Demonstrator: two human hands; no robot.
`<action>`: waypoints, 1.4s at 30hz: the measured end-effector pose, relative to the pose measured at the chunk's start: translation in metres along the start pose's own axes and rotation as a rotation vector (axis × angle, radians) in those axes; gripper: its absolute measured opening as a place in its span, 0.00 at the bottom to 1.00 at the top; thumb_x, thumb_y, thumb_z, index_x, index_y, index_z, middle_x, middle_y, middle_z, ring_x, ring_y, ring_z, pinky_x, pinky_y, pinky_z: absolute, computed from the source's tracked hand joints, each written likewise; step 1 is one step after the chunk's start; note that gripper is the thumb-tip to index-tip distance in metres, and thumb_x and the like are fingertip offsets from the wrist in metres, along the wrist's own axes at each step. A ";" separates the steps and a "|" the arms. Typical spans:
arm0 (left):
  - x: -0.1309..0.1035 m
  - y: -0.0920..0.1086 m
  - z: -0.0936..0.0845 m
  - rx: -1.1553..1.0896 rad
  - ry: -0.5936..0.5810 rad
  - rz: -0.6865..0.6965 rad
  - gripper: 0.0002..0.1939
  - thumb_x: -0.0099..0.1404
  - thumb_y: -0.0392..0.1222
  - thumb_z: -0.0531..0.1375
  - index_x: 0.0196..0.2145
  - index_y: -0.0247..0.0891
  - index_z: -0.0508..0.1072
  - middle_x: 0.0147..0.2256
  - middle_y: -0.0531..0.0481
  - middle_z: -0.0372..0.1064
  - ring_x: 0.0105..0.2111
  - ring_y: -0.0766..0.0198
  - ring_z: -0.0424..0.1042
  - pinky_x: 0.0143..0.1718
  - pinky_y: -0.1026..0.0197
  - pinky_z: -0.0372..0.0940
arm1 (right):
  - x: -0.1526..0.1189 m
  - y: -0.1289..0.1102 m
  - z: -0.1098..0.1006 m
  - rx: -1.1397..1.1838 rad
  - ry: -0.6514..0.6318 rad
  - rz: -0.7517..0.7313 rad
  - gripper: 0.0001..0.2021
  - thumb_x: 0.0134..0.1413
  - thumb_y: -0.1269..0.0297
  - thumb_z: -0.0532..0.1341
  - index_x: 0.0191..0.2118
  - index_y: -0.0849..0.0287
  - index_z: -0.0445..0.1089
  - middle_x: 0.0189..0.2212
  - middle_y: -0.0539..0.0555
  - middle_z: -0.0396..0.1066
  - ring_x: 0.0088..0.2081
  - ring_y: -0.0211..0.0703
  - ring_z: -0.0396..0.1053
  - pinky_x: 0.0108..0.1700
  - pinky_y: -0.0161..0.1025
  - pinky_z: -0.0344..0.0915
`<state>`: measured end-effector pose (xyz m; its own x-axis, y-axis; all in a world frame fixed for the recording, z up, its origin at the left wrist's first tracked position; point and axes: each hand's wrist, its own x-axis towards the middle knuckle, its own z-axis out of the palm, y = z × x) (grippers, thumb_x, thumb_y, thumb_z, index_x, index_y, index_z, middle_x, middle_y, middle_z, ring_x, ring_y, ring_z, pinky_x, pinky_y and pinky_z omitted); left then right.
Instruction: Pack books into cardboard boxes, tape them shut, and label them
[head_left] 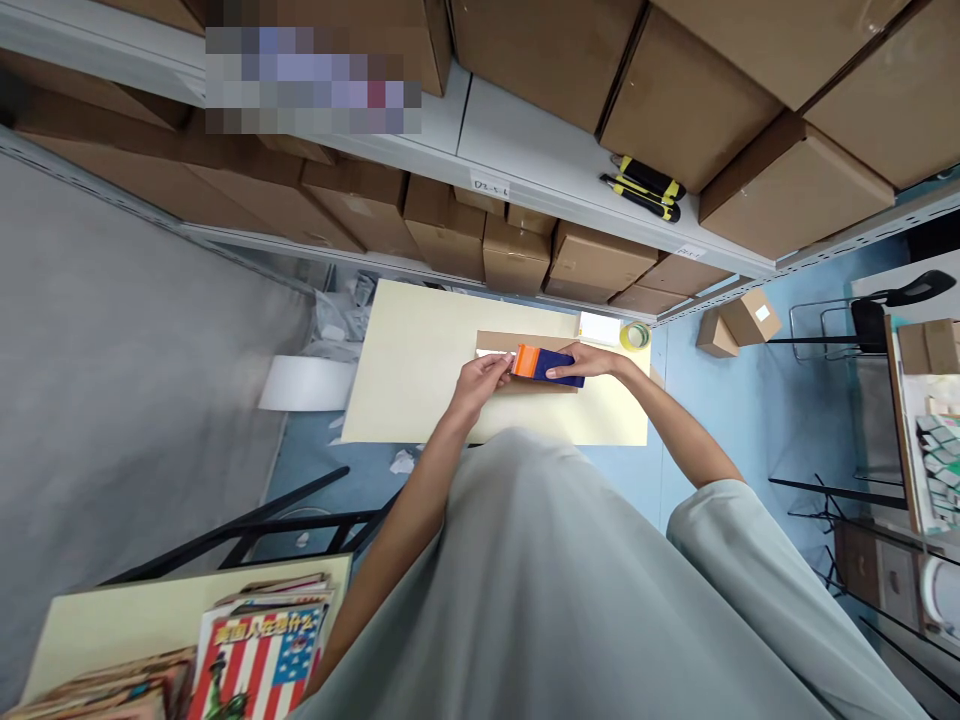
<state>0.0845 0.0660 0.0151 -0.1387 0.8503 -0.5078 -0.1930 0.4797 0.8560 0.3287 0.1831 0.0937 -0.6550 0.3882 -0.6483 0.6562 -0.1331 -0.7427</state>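
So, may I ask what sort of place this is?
Probably a storeroom or packing area: cardboard boxes stand on labelled shelves, what look like utility knives lie on one shelf, and a tape roll is on the pale table.

1. The orange-and-blue box (541,364) seems to be of smooth printed card, with a slight shine.
2. Under it, the brown piece (525,339) looks like matt cardboard.
3. The pale yellow tabletop (412,365) is smooth and rather matt.
4. The tape roll (636,336) appears as glossy, translucent plastic.
5. The shelf (532,130) looks like painted metal, smooth.
6. The shirt (517,560) is of soft, matt cloth.
7. The magazine cover (255,660) is of printed paper.
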 end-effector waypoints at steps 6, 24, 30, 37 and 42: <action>0.006 0.000 0.002 0.004 0.002 0.005 0.34 0.50 0.74 0.76 0.35 0.39 0.83 0.30 0.45 0.79 0.32 0.59 0.76 0.37 0.56 0.74 | -0.001 0.000 0.000 0.020 -0.005 -0.001 0.34 0.40 0.30 0.76 0.34 0.59 0.72 0.27 0.47 0.68 0.30 0.38 0.63 0.33 0.36 0.61; -0.009 0.012 0.003 0.071 -0.009 0.064 0.36 0.53 0.73 0.74 0.43 0.37 0.85 0.39 0.42 0.84 0.37 0.55 0.79 0.44 0.53 0.76 | 0.001 0.004 0.000 -0.007 -0.005 -0.021 0.36 0.41 0.27 0.73 0.33 0.59 0.70 0.28 0.47 0.66 0.31 0.38 0.62 0.34 0.37 0.61; -0.023 0.025 0.003 0.520 0.151 0.277 0.18 0.70 0.56 0.63 0.42 0.41 0.86 0.43 0.44 0.86 0.38 0.54 0.81 0.48 0.54 0.73 | 0.006 0.001 0.006 -0.058 0.025 -0.020 0.36 0.41 0.24 0.71 0.30 0.58 0.68 0.26 0.46 0.62 0.30 0.38 0.60 0.33 0.36 0.59; -0.012 0.020 -0.005 0.298 0.050 0.110 0.21 0.66 0.60 0.67 0.42 0.39 0.85 0.37 0.45 0.84 0.32 0.56 0.79 0.40 0.55 0.74 | 0.005 -0.008 0.010 -0.075 0.037 0.004 0.36 0.40 0.24 0.70 0.31 0.58 0.69 0.26 0.47 0.64 0.31 0.39 0.62 0.33 0.36 0.59; 0.001 0.015 -0.017 0.110 -0.059 0.018 0.34 0.52 0.71 0.74 0.41 0.37 0.85 0.38 0.44 0.83 0.29 0.62 0.75 0.34 0.59 0.72 | 0.002 -0.012 0.008 -0.075 0.019 0.002 0.37 0.41 0.23 0.70 0.31 0.58 0.69 0.26 0.47 0.64 0.31 0.39 0.61 0.34 0.37 0.58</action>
<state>0.0654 0.0702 0.0256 -0.0832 0.8687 -0.4882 -0.0828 0.4822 0.8721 0.3168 0.1783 0.0998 -0.6469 0.4057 -0.6457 0.6840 -0.0654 -0.7265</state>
